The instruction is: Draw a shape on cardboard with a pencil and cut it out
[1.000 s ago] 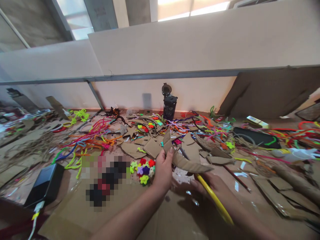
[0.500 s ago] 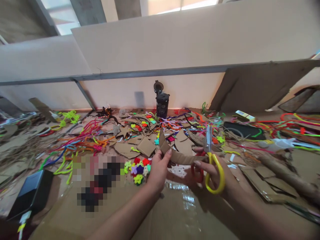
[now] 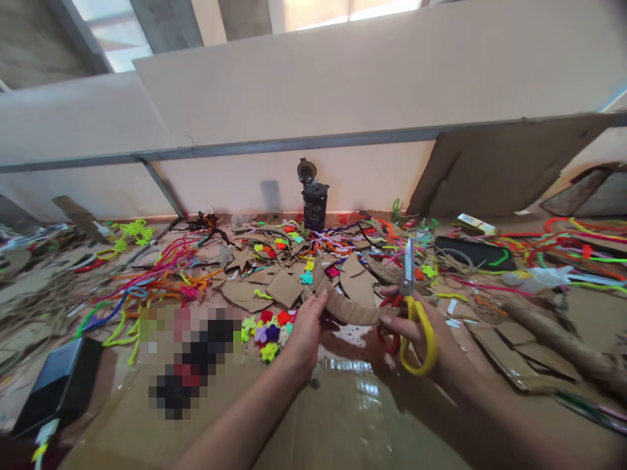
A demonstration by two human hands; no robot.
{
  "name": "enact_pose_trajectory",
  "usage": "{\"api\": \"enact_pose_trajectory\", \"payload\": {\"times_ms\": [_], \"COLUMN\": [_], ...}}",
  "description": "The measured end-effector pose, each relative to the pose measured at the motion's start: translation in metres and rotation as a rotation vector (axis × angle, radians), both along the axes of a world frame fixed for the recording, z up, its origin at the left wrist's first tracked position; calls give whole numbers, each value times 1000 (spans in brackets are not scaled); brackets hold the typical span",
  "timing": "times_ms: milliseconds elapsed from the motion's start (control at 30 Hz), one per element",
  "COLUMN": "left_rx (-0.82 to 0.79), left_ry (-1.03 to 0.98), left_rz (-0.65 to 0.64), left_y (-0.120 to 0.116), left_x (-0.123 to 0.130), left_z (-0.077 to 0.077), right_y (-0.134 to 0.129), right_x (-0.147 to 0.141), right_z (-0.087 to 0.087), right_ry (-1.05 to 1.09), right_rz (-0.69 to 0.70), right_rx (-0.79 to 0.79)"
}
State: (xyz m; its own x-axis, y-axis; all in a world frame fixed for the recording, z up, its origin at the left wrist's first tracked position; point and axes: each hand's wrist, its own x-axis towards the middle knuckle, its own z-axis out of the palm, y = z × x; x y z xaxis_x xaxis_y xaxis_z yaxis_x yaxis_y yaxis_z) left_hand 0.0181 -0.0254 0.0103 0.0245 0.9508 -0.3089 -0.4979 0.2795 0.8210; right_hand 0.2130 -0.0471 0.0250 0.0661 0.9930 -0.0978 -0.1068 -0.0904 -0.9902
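A curved, crescent-like strip of cardboard [image 3: 356,309] is held up between my two hands. My left hand [image 3: 307,326] pinches its left part, thumb on top. With my right hand [image 3: 414,326] I grip scissors [image 3: 424,339] with one yellow and one red handle loop, and its fingertips also hold the strip's right end. The scissors' blades point up and away from me and look closed together. Under and behind the strip lie cut cardboard pieces [image 3: 355,281]. Small pipe-cleaner flowers [image 3: 268,334] in several colours sit left of my left hand.
A black canister [image 3: 315,207] with a raised lid stands at the back. Pipe cleaners [image 3: 171,258] and cardboard scraps cover much of the surface. A black box-shaped device [image 3: 73,378] with a cable is at left, stacked cardboard [image 3: 519,356] and a cardboard roll [image 3: 563,343] at right.
The cardboard strip has tilted slightly, showing more of its ribbed face. Both hands keep their hold, and the whole view has shifted a little.
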Motion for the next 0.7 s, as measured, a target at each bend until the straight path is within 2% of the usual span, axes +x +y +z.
{"api": "enact_pose_trajectory", "payload": {"times_ms": [200,433,700], "left_rx": [2,31,36], "left_ry": [-11,-24,29], "left_rz": [-11,-128,-85], "left_y": [2,1,6], "left_x": [-4,-1,-6], "left_z": [7,4,2], "right_y": [1,-1,3], "right_x": [1,-5,-7], "right_z": [-5,6,11], "right_ry": [-50,99,119], "right_rz": [30,-30,-115], "right_rx": [32,9,26]}}
